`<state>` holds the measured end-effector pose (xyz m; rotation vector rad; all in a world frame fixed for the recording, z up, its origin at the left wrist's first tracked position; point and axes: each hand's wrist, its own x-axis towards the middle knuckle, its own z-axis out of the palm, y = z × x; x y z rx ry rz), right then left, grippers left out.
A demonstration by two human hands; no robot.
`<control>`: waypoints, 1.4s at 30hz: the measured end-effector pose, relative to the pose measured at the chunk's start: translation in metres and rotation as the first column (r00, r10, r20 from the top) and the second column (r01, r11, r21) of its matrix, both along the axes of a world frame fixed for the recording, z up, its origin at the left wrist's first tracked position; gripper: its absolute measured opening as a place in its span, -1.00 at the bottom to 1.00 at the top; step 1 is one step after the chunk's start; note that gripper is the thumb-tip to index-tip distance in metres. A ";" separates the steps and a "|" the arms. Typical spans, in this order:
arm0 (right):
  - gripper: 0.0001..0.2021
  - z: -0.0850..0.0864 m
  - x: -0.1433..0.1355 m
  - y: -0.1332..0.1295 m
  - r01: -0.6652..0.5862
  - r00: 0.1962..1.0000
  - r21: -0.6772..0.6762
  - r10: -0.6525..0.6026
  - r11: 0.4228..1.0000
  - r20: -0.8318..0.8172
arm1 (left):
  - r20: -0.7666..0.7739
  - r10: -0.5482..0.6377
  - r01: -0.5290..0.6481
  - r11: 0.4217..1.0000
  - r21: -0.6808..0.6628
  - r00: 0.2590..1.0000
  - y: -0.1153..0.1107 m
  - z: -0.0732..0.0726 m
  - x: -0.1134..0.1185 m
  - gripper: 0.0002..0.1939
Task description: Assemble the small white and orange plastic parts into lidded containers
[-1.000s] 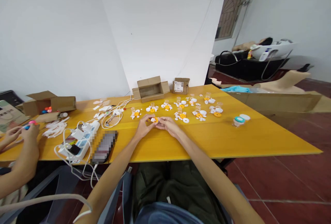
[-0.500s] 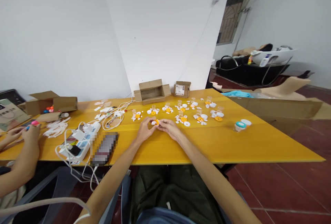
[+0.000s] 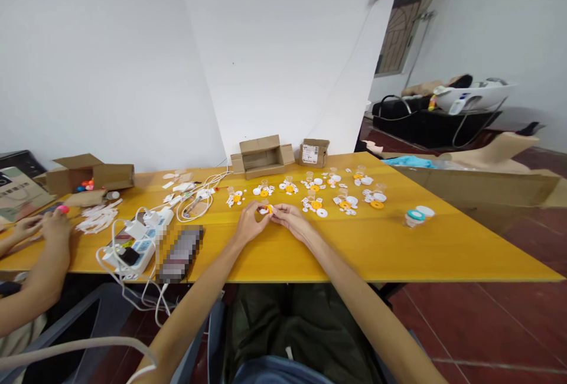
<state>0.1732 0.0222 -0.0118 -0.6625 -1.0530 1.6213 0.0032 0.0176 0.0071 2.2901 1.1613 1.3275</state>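
Just above the table, my left hand (image 3: 250, 223) is closed on one side of a small orange and white round plastic piece (image 3: 269, 210). My right hand (image 3: 290, 219) pinches the other side of it, the fingertips of both hands nearly meeting. Fingers cover much of the piece, so its exact kind is hidden. Beyond my hands lie several small groups of parts: orange rings (image 3: 316, 205), white discs (image 3: 322, 213), little white pieces with dark marks, and clear plastic cups (image 3: 311, 194). A clear jar with a teal ring (image 3: 415, 217) stands to the right, beside a white lid (image 3: 426, 211).
Two cardboard boxes (image 3: 261, 158) stand against the wall. On the left are a power strip (image 3: 148, 242) with white cables, a blurred-out phone (image 3: 181, 254), and a co-worker's hands (image 3: 55, 225) with a pink ball (image 3: 64, 210). The table's (image 3: 398, 260) right edge slants toward me.
The whole view has shifted slightly. My hands stay together on the orange and white piece, with barely any change in grip. The co-worker's hands have moved a little.
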 end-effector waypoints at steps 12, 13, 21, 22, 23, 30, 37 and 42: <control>-0.68 -0.003 0.000 0.002 0.023 0.999 -0.042 -0.025 0.999 -0.041 | 0.004 -0.008 0.008 1.000 -0.009 1.000 -0.001 0.003 0.000 -0.90; -0.67 -0.003 0.000 0.002 0.024 0.999 -0.041 -0.025 0.999 -0.043 | 0.005 -0.015 0.015 1.000 -0.010 1.000 -0.001 0.003 0.000 -0.90; -0.67 -0.003 0.001 0.002 0.013 1.000 -0.010 -0.013 1.000 -0.011 | 0.014 -0.045 0.045 0.999 -0.011 0.999 -0.001 0.003 -0.001 -0.85; -0.66 -0.002 0.001 0.001 0.009 1.000 -0.006 -0.009 1.000 -0.005 | 0.016 -0.051 0.051 0.999 -0.008 0.999 0.000 0.003 -0.001 -0.85; -0.66 -0.002 0.001 0.001 0.008 1.000 -0.004 -0.008 1.000 0.001 | 0.017 -0.057 0.057 0.998 -0.004 0.998 0.000 0.003 -0.001 -0.86; -0.68 -0.002 0.003 0.001 -0.011 0.999 -0.004 0.011 1.000 0.049 | 0.001 -0.094 0.094 0.996 -0.006 0.996 -0.001 0.004 -0.003 -0.81; -0.63 -0.003 0.003 0.001 -0.039 0.997 0.005 0.039 0.999 0.066 | 0.006 -0.109 0.109 0.994 -0.009 0.994 0.003 0.000 -0.004 -0.78; -0.59 -0.001 0.001 -0.001 -0.086 0.989 0.047 0.079 0.995 0.126 | 0.025 -0.096 0.097 0.994 -0.058 0.995 0.003 0.000 -0.003 -0.81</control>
